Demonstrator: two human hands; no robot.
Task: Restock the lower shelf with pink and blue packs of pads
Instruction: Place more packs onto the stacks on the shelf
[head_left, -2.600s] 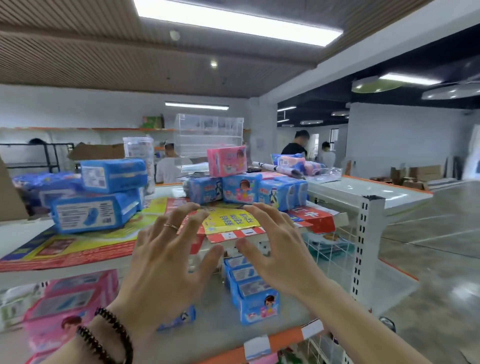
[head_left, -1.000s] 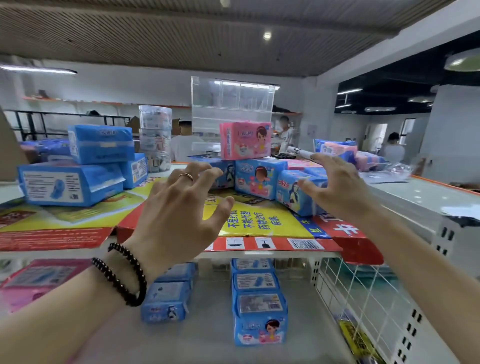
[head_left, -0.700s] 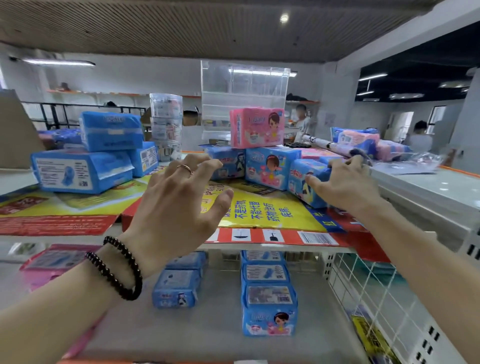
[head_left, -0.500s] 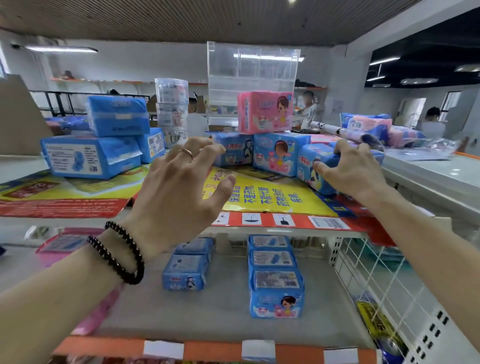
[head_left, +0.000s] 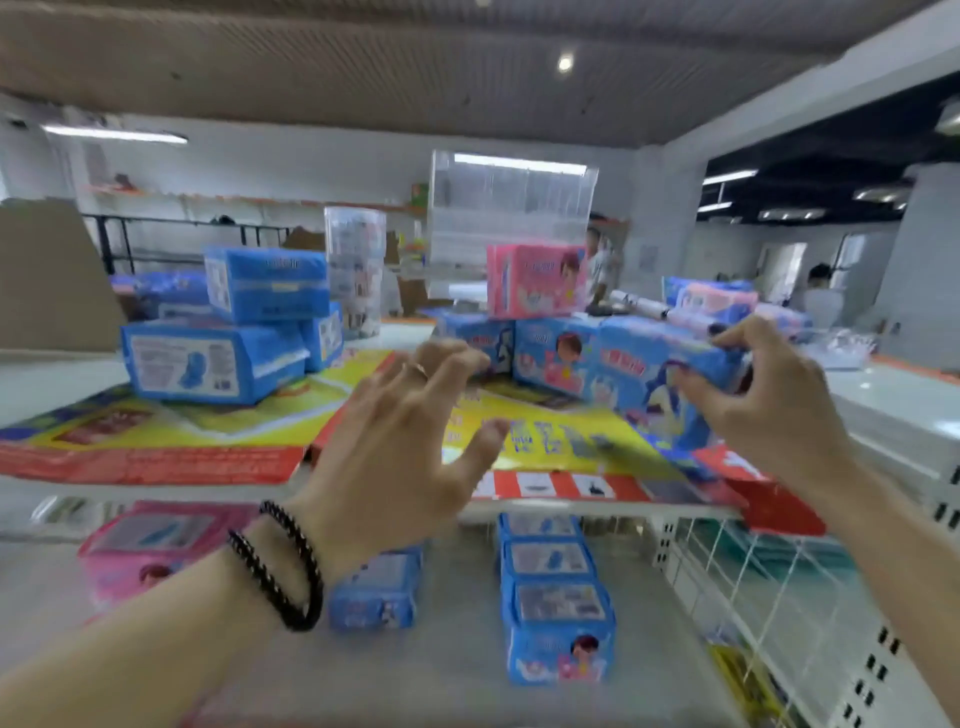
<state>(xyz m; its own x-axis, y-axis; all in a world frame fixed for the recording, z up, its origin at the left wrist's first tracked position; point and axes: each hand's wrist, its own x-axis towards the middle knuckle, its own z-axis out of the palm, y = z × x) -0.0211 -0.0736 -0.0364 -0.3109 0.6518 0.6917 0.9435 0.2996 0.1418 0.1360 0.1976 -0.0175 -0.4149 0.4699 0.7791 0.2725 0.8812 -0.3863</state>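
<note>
My right hand (head_left: 769, 400) grips a blue pack of pads (head_left: 654, 384) at the right end of a row on the upper shelf. It is tilted toward me. A second blue pack (head_left: 556, 358) stands beside it, and a pink pack (head_left: 537, 280) sits on top of the row. My left hand (head_left: 400, 447) hovers open over the yellow poster (head_left: 550, 431), holding nothing. On the lower shelf (head_left: 457, 649) lie a line of blue packs (head_left: 558, 597), one more blue pack (head_left: 374, 592) and pink packs (head_left: 150, 545) at the left.
Larger blue packs (head_left: 213, 358) are stacked at the left of the upper shelf. A clear plastic cabinet (head_left: 511, 208) and a clear tub (head_left: 355, 270) stand behind. A white wire divider (head_left: 748, 582) bounds the lower shelf on the right. People stand in the background.
My right hand has closed on the rightmost blue pack and pulled it toward me, tilting it. My left hand has drifted right and forward, still open.
</note>
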